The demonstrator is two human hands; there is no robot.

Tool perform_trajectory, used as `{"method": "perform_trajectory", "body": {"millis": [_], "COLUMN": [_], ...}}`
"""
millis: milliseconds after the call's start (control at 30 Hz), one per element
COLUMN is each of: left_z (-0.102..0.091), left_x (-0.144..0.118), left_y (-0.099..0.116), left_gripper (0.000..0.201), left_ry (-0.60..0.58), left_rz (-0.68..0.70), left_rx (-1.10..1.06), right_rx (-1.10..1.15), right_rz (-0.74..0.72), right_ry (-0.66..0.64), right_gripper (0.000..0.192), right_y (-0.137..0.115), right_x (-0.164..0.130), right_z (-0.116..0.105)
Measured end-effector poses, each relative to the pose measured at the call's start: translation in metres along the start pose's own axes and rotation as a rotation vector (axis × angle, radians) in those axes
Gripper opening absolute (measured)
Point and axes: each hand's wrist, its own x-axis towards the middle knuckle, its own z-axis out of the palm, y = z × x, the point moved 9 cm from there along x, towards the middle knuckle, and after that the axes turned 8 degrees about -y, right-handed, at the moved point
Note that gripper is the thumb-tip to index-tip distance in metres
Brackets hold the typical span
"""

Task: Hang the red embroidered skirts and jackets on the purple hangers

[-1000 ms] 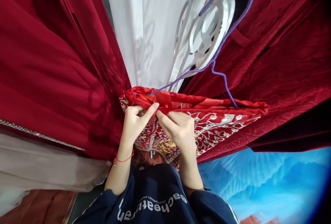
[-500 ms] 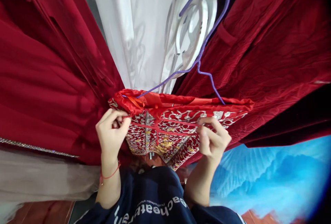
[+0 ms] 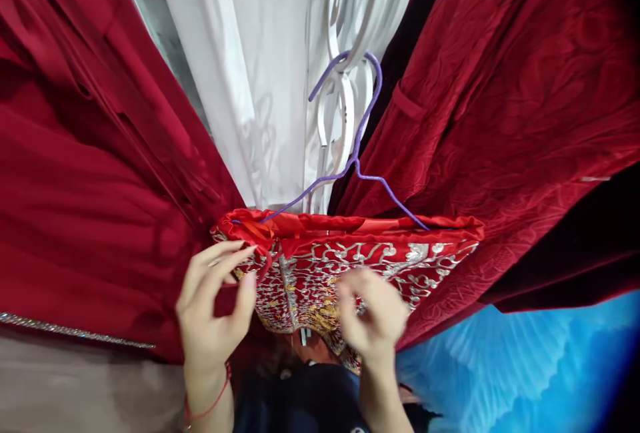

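A red satin-edged garment with silver and gold embroidery hangs from a purple wire hanger. A thin red cord dangles at its upper left, beside my left hand. That hand is open, thumb and fingers apart, with its fingertips at the garment's upper left edge. In front of the embroidery is my right hand, blurred, its fingers curled and thumb close to the index finger. Whatever may be between those fingertips cannot be made out.
The purple hanger hooks onto a white scrolled metal frame. Dark red garments hang at left and right, with white cloth behind. A blue feather-patterned surface shows at lower right.
The red cord stretched between both hands has gone slack. My left fingers have spread apart, and my right hand has moved left and down. Hanger and garment appear lower in view.
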Motion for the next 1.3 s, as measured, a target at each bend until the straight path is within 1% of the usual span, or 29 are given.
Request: {"method": "perform_trajectory", "body": {"millis": [33, 67, 100, 133, 200, 267, 333, 400, 500, 633, 700, 800, 900, 967, 1033, 1133, 1233, 1300], "left_z": [0.011, 0.021, 0.029, 0.035, 0.038, 0.036, 0.036, 0.037, 0.039, 0.033, 0.029, 0.026, 0.026, 0.026, 0.023, 0.018, 0.019, 0.020], "left_x": [0.005, 0.010, 0.014, 0.017, 0.022, 0.023, 0.021, 0.020, 0.017, 0.012, 0.009, 0.004, 0.001, -0.001, -0.003, -0.007, -0.011, -0.011], "left_y": [0.002, 0.002, 0.001, -0.001, -0.006, -0.007, -0.005, -0.001, 0.004, 0.005, 0.005, 0.007, 0.009, 0.009, 0.009, 0.008, 0.007, 0.005], "left_gripper": [0.035, 0.037, 0.038, 0.036, 0.030, 0.025, 0.023, 0.021, 0.019, 0.020, 0.021, 0.022, 0.025, 0.027, 0.029, 0.036, 0.038, 0.038], "left_ry": [-0.069, -0.123, -0.181, -0.219, -0.239, -0.230, -0.238, -0.245, -0.253, -0.209, -0.186, -0.190, -0.205, -0.191, -0.126, 0.028, 0.138, 0.180], "left_rz": [0.042, 0.069, 0.082, 0.078, 0.050, 0.031, 0.026, 0.043, 0.071, 0.048, 0.040, 0.044, 0.044, 0.044, 0.049, 0.074, 0.082, 0.073], "left_rx": [0.027, 0.058, 0.101, 0.142, 0.181, 0.170, 0.148, 0.142, 0.160, 0.118, 0.099, 0.098, 0.070, 0.046, 0.024, -0.056, -0.135, -0.149], "right_rx": [0.030, 0.028, -0.003, -0.056, -0.145, -0.146, -0.051, 0.046, 0.115, 0.210, 0.222, 0.193, 0.189, 0.221, 0.270, 0.284, 0.187, 0.095], "right_rz": [-0.031, -0.015, 0.033, 0.097, 0.223, 0.298, 0.334, 0.350, 0.347, 0.366, 0.363, 0.333, 0.318, 0.344, 0.384, 0.392, 0.310, 0.239], "right_ry": [-0.137, -0.223, -0.277, -0.292, -0.255, -0.193, -0.147, -0.100, -0.027, 0.031, 0.068, 0.128, 0.149, 0.125, 0.086, 0.050, 0.054, 0.070], "right_gripper": [0.011, 0.016, 0.022, 0.026, 0.027, 0.022, 0.016, 0.014, 0.017, 0.020, 0.020, 0.015, 0.016, 0.018, 0.019, 0.013, 0.009, 0.011], "right_y": [-0.015, -0.022, -0.024, -0.022, -0.011, 0.000, 0.008, 0.013, 0.012, 0.010, 0.008, 0.004, 0.003, 0.007, 0.011, 0.011, 0.003, -0.003], "right_x": [0.004, 0.005, 0.006, 0.005, 0.002, -0.001, -0.004, -0.005, -0.005, -0.005, -0.006, -0.009, -0.010, -0.011, -0.014, -0.017, -0.016, -0.016], "right_z": [0.029, 0.051, 0.069, 0.081, 0.091, 0.092, 0.093, 0.094, 0.094, 0.092, 0.089, 0.082, 0.080, 0.081, 0.084, 0.085, 0.081, 0.079]}}
